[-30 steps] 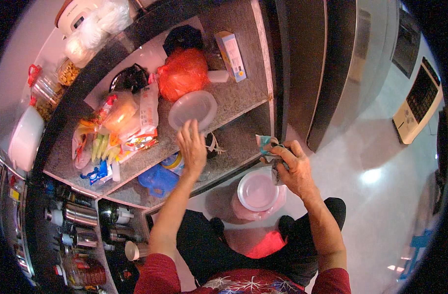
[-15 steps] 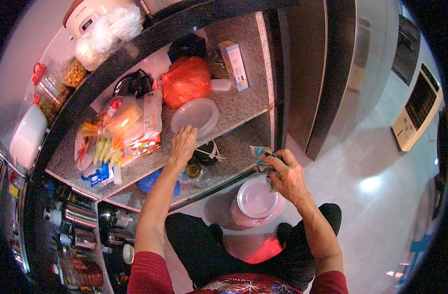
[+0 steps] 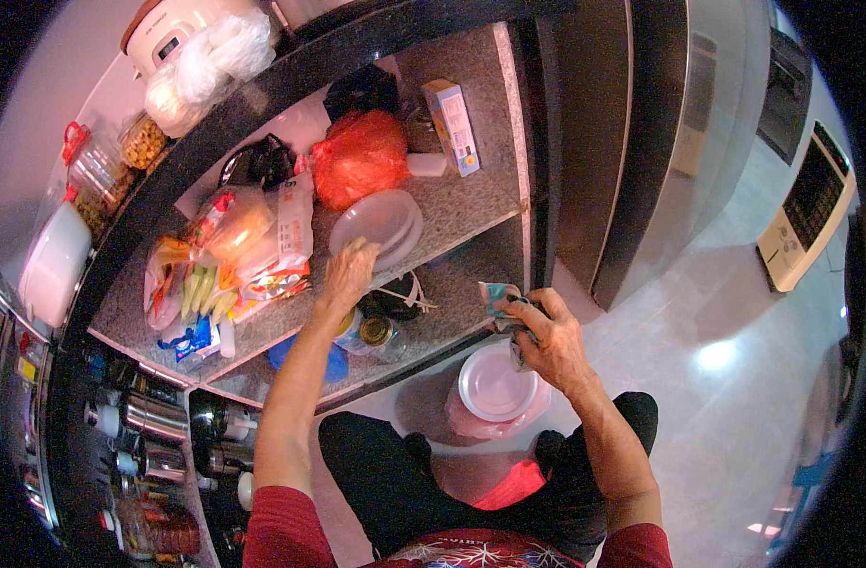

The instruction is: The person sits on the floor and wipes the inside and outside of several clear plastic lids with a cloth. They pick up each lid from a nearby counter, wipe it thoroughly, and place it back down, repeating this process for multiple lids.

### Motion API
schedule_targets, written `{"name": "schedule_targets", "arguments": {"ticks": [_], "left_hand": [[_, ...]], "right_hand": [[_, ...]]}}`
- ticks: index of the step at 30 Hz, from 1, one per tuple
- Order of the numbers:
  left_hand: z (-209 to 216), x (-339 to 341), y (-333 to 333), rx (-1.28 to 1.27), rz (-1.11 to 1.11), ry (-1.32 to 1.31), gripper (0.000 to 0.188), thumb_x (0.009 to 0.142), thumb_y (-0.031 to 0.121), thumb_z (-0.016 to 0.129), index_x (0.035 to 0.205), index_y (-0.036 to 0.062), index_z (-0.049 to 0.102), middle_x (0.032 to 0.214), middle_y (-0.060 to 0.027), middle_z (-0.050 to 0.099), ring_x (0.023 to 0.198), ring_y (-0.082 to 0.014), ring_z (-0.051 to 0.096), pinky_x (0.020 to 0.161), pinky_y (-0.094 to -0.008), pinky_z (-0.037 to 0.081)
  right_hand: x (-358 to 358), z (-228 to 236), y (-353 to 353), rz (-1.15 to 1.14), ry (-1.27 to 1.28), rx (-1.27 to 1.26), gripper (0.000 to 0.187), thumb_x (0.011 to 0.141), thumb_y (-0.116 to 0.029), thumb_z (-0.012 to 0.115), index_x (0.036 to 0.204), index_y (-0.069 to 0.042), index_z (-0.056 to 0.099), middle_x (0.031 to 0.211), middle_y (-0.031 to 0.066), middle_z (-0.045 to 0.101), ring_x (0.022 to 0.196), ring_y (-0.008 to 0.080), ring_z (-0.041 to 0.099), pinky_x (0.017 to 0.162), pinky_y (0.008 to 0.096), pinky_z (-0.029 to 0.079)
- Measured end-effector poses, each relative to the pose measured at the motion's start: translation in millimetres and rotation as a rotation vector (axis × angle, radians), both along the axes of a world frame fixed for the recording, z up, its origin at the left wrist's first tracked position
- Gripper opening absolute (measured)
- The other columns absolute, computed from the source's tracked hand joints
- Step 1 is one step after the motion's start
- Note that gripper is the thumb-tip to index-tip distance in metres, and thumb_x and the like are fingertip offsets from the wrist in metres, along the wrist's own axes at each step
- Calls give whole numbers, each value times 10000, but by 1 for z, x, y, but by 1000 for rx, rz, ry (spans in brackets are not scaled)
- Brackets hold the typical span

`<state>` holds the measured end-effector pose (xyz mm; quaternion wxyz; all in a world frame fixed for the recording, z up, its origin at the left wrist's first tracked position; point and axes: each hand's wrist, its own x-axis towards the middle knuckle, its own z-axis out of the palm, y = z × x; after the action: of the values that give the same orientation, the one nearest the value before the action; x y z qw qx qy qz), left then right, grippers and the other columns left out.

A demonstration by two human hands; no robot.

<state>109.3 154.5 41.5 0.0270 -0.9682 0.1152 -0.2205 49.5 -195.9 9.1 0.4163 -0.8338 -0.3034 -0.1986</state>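
Observation:
My left hand (image 3: 350,275) is at the near rim of a round translucent plastic lid or shallow dish (image 3: 381,216) on the cabinet's upper shelf. Its fingers are bent over the rim and slightly blurred. Two round edges show there, as if two such pieces overlap. My right hand (image 3: 554,339) is closed round a crumpled teal, white and grey piece (image 3: 497,297), which looks like a cloth. Below that hand, on the floor between my feet, stands a round white-lidded tub (image 3: 497,381) with pink plastic around its base.
Behind the lid lies a red plastic bag (image 3: 362,156), with a small box (image 3: 452,128) to its right. Packaged food (image 3: 234,232) covers the shelf's left side. Jars (image 3: 376,331) and a blue item stand on the lower shelf. Bottles and flasks (image 3: 154,417) line the left.
My left hand has shifted slightly left along the lid's rim, with the lid nearly in place. My right hand and the cloth have barely moved.

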Motion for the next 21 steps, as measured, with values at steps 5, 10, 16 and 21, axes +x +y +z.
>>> {"name": "schedule_targets", "arguments": {"ticks": [5,10,16,21], "left_hand": [[12,-3,1,-66,-13,15,178,883,141,556,998,47,654,966,-168,615,930,-365,606,790,-446,504],[20,-10,-2,-103,-30,63,184,871,161,606,993,36,662,942,-158,625,904,-362,615,790,-441,496],[19,-12,1,-197,-113,144,197,899,183,567,990,36,662,954,-153,623,903,-352,612,761,-436,499],[16,-12,-6,-104,-62,141,178,915,157,534,977,28,640,947,-156,604,900,-356,612,737,-450,504]], "right_hand": [[0,1,2,9,-3,11,507,668,8,691,1139,-164,617,1023,117,539,952,335,565,778,423,516],[-1,2,4,-7,-38,-17,503,678,-12,690,1151,-166,613,1014,115,535,943,327,567,764,421,519],[-1,0,6,-18,-83,-33,514,669,-16,685,1155,-173,618,1017,112,536,936,318,565,755,416,524],[-1,0,7,-23,-104,-58,514,667,-18,675,1156,-164,620,1007,110,532,926,314,565,743,418,528]]}}
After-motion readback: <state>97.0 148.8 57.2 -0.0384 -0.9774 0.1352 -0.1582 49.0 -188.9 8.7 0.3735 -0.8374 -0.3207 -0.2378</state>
